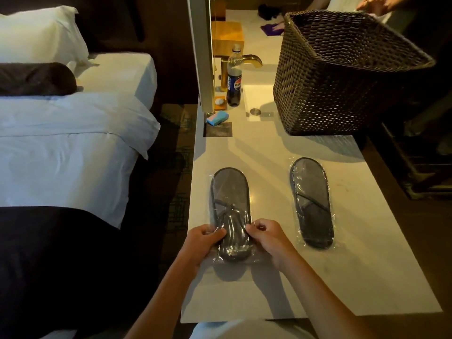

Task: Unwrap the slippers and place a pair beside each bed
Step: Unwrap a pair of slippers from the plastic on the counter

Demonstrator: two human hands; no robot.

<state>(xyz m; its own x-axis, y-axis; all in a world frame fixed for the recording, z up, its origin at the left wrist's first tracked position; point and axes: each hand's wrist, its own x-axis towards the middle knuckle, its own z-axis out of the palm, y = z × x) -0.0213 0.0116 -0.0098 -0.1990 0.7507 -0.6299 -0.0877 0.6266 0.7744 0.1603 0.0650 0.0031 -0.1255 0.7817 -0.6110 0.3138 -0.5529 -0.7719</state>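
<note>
Hands met at the near end of the wrapped slipper pair (231, 211), which lay flat on the pale counter (354, 253) beside the bed (68, 148). The left hand (204, 243) pinched the clear plastic wrapper (254, 256) on one side of the toe end; the right hand (267, 237) pinched it on the other side, thumbs on top and fingers curled beneath. Both grips appeared to hold film only, not the slipper fabric.

Procedure, as judged from this position: the two pinches should draw apart sideways, away from each other, so the film splits between them. Keeping the pack low over the counter would stop the slippers dropping out. If the film only stretched, shifting both pinches closer to the seam at the near edge would likely help. Thin film of this kind tends to cling and crackle, so a firm pinch is advisable.

Beyond the right-hand grip, well apart from it, a second wrapped pair (311, 204) lay untouched on the same counter. Farther ahead stood a large wicker basket (337, 77), tilted, with another person's hand (378, 6) at its far rim. Ahead of the left-hand grip stood a cola bottle (234, 77), a brass tap (252, 60) over the sink (259, 101), and a blue sponge (218, 117). None of these crowded the pulling space. The bed lay outward of the left-hand grip, across a strip of dark floor.
</note>
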